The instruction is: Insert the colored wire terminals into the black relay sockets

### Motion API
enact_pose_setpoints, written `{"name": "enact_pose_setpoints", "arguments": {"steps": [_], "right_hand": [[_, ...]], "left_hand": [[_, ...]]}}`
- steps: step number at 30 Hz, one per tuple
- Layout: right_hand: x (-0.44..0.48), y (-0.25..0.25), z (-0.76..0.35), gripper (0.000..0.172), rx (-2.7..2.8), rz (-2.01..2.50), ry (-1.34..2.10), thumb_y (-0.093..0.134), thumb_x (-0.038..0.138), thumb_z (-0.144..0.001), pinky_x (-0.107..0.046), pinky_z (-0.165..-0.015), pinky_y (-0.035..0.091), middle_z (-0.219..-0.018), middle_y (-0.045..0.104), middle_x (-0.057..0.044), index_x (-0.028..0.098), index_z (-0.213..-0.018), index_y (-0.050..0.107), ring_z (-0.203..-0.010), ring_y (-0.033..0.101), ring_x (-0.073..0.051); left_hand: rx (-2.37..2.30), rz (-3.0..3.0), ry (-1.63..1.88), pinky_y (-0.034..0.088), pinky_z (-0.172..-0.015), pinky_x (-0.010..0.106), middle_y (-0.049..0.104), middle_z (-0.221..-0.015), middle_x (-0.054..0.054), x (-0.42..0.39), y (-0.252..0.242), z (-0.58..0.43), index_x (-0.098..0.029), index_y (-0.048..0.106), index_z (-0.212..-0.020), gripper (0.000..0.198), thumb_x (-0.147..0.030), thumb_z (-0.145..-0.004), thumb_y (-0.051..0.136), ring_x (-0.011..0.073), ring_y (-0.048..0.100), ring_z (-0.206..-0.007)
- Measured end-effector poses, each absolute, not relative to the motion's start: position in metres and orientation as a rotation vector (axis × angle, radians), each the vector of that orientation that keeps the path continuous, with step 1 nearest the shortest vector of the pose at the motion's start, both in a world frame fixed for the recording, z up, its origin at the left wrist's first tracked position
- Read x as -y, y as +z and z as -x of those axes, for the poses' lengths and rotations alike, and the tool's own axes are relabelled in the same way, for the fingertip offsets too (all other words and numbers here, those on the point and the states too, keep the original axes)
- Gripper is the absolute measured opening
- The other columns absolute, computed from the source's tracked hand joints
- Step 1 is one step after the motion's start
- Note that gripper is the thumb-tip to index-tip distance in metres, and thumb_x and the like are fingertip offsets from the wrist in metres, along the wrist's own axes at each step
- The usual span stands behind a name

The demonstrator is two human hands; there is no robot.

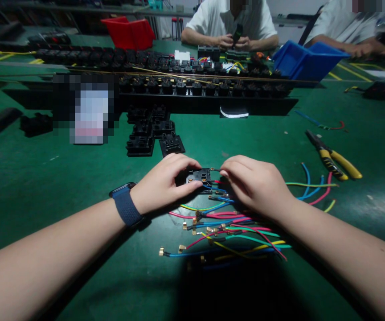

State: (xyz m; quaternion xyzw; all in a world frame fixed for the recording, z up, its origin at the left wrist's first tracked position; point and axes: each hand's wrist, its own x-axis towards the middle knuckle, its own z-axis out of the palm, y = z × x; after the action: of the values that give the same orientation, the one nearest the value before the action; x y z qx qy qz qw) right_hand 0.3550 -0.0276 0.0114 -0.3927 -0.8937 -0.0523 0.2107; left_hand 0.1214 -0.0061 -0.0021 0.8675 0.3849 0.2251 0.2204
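Observation:
My left hand (169, 180), with a dark blue watch band on the wrist, grips a black plastic socket housing (203, 174) between thumb and fingers. Metal contacts show in its openings, and a red wire leads out of its right side. Just to the right, my right hand (252, 180) pinches a wire (215, 169) whose metal tip points at the housing's upper right edge. Whether that tip touches the housing I cannot tell. Below both hands lies a loose pile of red, blue and yellow-green wires (239, 218) with brass terminals on their ends.
Several black housings (141, 145) lie beyond my left hand. Yellow-handled pliers (336, 160) rest at the right. Long black strips (186, 102) carrying rows of sockets cross the table, with a red bin (129, 33) and a blue bin (306, 62) behind. Two people work opposite.

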Motion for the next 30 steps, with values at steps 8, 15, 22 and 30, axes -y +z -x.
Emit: {"name": "enact_pose_setpoints", "arguments": {"steps": [8,15,22,30], "right_hand": [[0.0252,0.0052,-0.3549,0.024,2.455,1.207,0.005,0.041,0.025,-0.094,-0.027,-0.063,0.043,-0.080,0.066,-0.005,0.015,-0.092,0.064,-0.073,0.062,-0.017],[0.0269,0.0045,-0.3556,0.018,2.429,1.124,0.094,0.048,0.018,-0.087,-0.026,-0.068,0.046,-0.089,0.067,-0.005,0.015,-0.101,0.060,-0.078,0.063,-0.016],[0.0248,0.0033,-0.3559,0.019,2.461,1.079,0.067,0.048,0.018,-0.087,-0.029,-0.070,0.047,-0.090,0.067,-0.006,0.014,-0.102,0.060,-0.080,0.061,-0.018],[0.0246,0.0051,-0.3556,0.021,2.493,0.981,0.047,0.049,0.018,-0.088,-0.032,-0.074,0.049,-0.092,0.067,-0.008,0.013,-0.101,0.063,-0.085,0.060,-0.020]], "left_hand": [[-1.023,-2.393,0.585,0.043,-0.088,0.034,0.063,-0.106,0.005,0.0059,-0.0003,-0.1210,-0.018,0.059,-0.110,0.037,-0.046,-0.085,0.057,0.0200,0.054,-0.099],[-1.008,-2.405,0.581,0.043,-0.090,0.034,0.062,-0.105,0.005,0.0063,0.0010,-0.1210,-0.017,0.059,-0.110,0.037,-0.045,-0.086,0.057,0.0197,0.054,-0.100],[-1.009,-2.414,0.581,0.043,-0.090,0.034,0.062,-0.106,0.005,0.0061,0.0015,-0.1215,-0.017,0.059,-0.110,0.037,-0.045,-0.086,0.058,0.0194,0.054,-0.101],[-1.005,-2.416,0.584,0.044,-0.090,0.035,0.062,-0.105,0.005,0.0052,0.0002,-0.1215,-0.018,0.059,-0.110,0.037,-0.045,-0.086,0.057,0.0196,0.054,-0.100]]}}
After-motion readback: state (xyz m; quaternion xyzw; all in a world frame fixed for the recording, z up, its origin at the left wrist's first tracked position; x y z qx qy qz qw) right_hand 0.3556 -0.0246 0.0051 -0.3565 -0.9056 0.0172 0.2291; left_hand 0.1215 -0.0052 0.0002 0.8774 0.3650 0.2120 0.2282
